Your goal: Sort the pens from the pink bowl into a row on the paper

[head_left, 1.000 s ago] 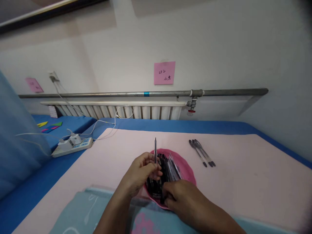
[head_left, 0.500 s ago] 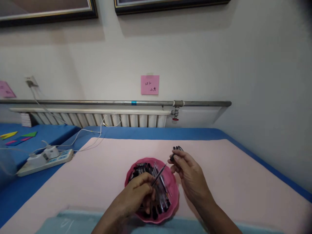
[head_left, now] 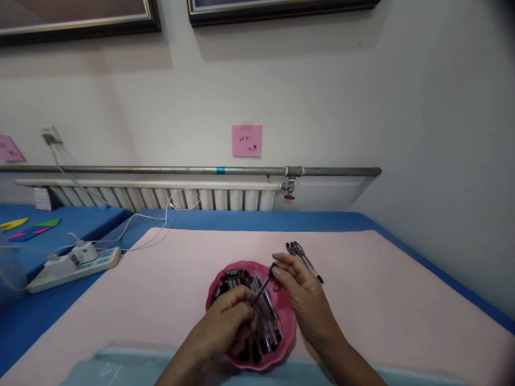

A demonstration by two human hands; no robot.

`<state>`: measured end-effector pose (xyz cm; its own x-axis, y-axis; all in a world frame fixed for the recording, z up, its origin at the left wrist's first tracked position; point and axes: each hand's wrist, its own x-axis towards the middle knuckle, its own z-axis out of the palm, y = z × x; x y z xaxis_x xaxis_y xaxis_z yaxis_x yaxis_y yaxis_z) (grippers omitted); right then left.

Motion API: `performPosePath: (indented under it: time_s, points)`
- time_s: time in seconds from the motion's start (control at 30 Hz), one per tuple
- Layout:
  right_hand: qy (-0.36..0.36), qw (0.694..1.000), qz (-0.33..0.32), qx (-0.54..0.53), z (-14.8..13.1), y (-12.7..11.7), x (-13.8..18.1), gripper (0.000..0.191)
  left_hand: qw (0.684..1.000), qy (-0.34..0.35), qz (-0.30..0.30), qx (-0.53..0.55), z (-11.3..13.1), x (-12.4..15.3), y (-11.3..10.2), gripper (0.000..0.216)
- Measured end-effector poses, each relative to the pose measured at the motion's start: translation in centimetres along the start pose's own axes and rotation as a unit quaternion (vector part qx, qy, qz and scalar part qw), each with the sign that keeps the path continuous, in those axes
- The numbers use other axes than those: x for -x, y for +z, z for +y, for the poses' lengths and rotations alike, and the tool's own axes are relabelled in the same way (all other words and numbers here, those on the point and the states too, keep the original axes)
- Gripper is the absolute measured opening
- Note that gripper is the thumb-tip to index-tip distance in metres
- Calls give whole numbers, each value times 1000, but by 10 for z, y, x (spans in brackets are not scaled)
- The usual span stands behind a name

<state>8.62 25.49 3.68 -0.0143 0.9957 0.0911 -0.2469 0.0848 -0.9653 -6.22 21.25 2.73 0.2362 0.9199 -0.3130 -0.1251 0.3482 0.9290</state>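
Above a pink scalloped bowl [head_left: 288, 311], my left hand [head_left: 227, 316] is closed around the barrel of a slim pen [head_left: 261, 291], its tip end slanting up to the right. My right hand [head_left: 303, 292] pinches a black pen cap [head_left: 272, 270], which sits at the pen's upper end. How far the cap is pushed on cannot be made out. Clear pen barrels [head_left: 269, 316] and black caps and parts fill the bowl, some hidden under my left hand. Just beyond my right hand, several capped black pens [head_left: 306, 259] lie side by side on the pink sheet.
A pink sheet [head_left: 181, 279] covers the blue table [head_left: 257, 219]. A light-blue cloth [head_left: 132, 367] lies along the near edge. At left are a power strip [head_left: 100, 261] with plugs and white cables. Behind the table are a radiator [head_left: 221, 198] and a pipe [head_left: 173, 169].
My right hand has moved left and down, bringing the black cap onto the pen's tip. The capped pens behind it now show more fully. My left hand has barely moved.
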Motion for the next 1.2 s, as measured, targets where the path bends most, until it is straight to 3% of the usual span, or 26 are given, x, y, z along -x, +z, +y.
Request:
performPosePath:
  time_s: [0.07, 0.23, 0.33, 1.2]
  points:
    - [21, 999, 5, -33, 2, 2, 0, 29, 999, -15, 6, 31, 2, 1, 2, 7]
    - [73, 993, -23, -93, 10, 2, -3, 28, 999, -17, 7, 47, 5, 4, 5, 34]
    - [100, 987, -38, -117, 13, 3, -4, 25, 999, -10, 16, 41, 4, 4, 5, 40]
    - [168, 975, -104, -98, 21, 12, 6, 24, 996, -14, 36, 81, 7, 5, 4, 36]
